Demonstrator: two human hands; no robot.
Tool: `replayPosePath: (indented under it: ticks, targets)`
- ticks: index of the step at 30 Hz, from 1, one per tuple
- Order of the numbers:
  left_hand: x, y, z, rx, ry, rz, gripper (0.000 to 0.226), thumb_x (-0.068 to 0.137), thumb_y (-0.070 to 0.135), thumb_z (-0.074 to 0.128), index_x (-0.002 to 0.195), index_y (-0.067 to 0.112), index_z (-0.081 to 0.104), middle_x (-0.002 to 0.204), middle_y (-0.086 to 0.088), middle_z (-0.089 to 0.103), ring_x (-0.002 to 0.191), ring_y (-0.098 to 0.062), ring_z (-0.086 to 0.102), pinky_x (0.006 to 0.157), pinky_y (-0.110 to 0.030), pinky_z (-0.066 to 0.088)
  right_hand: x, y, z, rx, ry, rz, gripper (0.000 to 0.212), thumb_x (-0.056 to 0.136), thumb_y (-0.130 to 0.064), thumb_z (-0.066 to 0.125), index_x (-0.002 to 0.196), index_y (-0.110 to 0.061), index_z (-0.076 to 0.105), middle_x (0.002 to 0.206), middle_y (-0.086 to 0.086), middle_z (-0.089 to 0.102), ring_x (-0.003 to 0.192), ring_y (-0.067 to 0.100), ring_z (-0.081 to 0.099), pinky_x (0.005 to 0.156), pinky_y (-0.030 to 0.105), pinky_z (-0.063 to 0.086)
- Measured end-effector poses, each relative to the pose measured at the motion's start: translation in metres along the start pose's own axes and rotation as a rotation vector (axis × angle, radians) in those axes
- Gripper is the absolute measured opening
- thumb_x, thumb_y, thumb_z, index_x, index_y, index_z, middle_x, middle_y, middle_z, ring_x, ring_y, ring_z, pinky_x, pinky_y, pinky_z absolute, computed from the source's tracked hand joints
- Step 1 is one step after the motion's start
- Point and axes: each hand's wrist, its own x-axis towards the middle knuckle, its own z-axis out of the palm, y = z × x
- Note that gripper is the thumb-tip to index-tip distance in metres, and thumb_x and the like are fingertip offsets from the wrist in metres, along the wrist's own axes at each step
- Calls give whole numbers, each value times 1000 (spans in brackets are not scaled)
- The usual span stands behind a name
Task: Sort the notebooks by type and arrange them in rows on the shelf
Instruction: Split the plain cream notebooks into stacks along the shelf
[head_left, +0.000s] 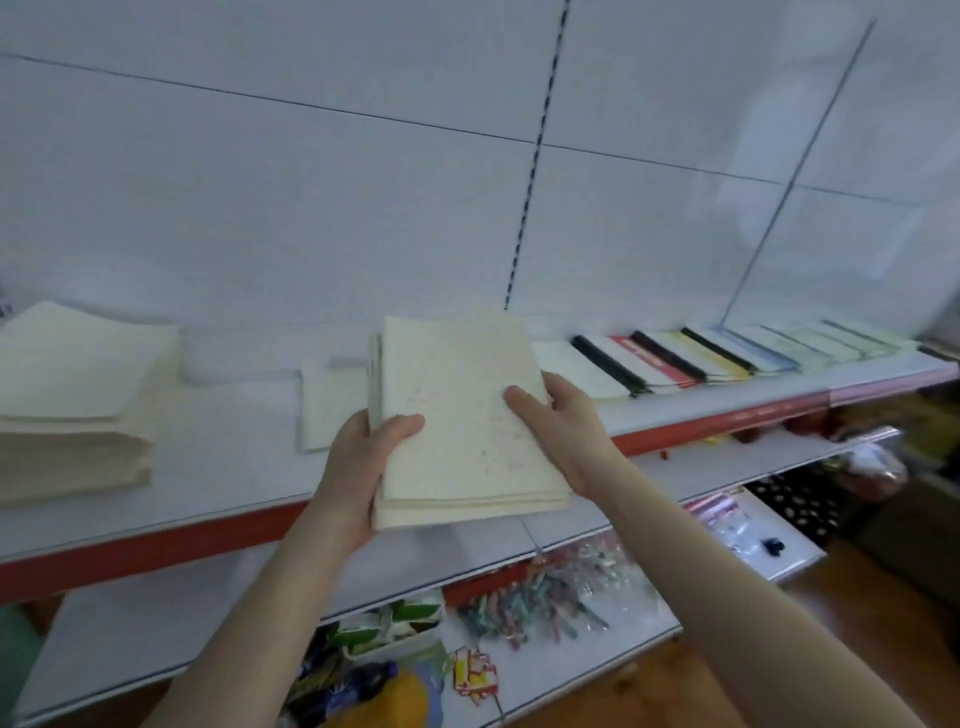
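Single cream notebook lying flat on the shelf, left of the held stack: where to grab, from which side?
Take the single notebook by its near edge, coming from the shelf front. It lies flat and thin, so that edge likely has to be lifted first, then pinched. Its right side is hidden behind the stack that the left hand and right hand grip.

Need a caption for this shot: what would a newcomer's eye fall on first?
Dead centre, a stack of cream notebooks held over the shelf between the left hand and right hand. A taller cream pile sits at the shelf's left end; a row of black-spined notebooks overlaps along its right.
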Motion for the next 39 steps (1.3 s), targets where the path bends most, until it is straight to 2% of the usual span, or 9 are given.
replayPosePath:
  ticks: [2, 7, 12, 18, 21, 25, 30, 35, 39]
  targets:
    - [13, -17, 41, 0, -23, -8, 25, 86, 8, 58, 110, 5, 53, 86, -6, 65, 67, -14, 65, 47, -23, 49, 6, 12, -42, -33, 60, 23, 20, 92, -23, 54, 111, -16, 55, 90, -5, 63, 75, 9, 63, 55, 15, 52]
    - [46, -51, 119, 51, -101, 20, 47, 84, 8, 63, 124, 18, 41, 99, -3, 61, 83, -15, 61, 60, -28, 48, 26, 47, -117, -74, 203, 79, 11, 92, -24, 53, 103, -21, 52, 87, -6, 62, 76, 10, 62, 60, 20, 53]
    - [94, -82, 166, 101, -178, -70, 52, 85, 8, 62, 132, 16, 40, 103, -4, 62, 85, -16, 61, 59, -28, 48, 62, 85, -158, -93, 268, 183, 24, 92, -27, 53, 113, -16, 53, 96, 0, 63, 86, 18, 65, 72, 31, 56]
    - [172, -104, 211, 133, -168, -84, 53, 86, 5, 59, 134, 17, 39, 92, 7, 58, 79, -10, 59, 56, -23, 46, 138, 116, -189, -98, 287, 219, 22, 92, -25, 53, 112, -16, 54, 89, -3, 62, 77, 12, 62, 61, 22, 51]
    - [202, -111, 231, 146, -184, -100, 49, 86, 6, 59, 130, 20, 40, 95, 4, 60, 81, -12, 60, 58, -24, 48, 171, 128, -204, -118, 277, 243, 19, 93, -26, 52, 109, -16, 54, 86, -5, 62, 74, 10, 62, 55, 20, 47]
    - [227, -124, 250, 168, -191, -139, 54, 86, 8, 59, 135, 18, 37, 98, 2, 59, 82, -11, 60, 57, -22, 49, 198, 145, -222, -120, 270, 283, 24, 93, -27, 52, 113, -14, 55, 86, -4, 61, 72, 10, 60, 53, 19, 44]
    - [245, -126, 265, 159, -127, -153, 54, 87, 8, 59, 135, 20, 37, 95, 4, 59, 80, -9, 60, 58, -22, 50, 231, 151, -236, -140, 199, 237, 18, 93, -24, 52, 110, -17, 53, 83, -9, 57, 69, 5, 56, 40, 6, 39]
    - [253, -114, 251, 133, 39, -107, 57, 86, 8, 60, 136, 23, 36, 103, 1, 60, 87, -14, 61, 68, -30, 52, 266, 146, -218, -85, 69, 172, 15, 91, -21, 56, 105, -16, 59, 89, -5, 65, 73, 7, 62, 53, 16, 50]
    - [244, -97, 217, 108, 218, -37, 45, 86, 5, 59, 123, 25, 43, 95, 4, 61, 79, -11, 62, 54, -22, 53, 285, 135, -176, -31, -98, 117, 12, 91, -22, 56, 102, -16, 58, 89, -6, 64, 73, 5, 60, 51, 12, 48]
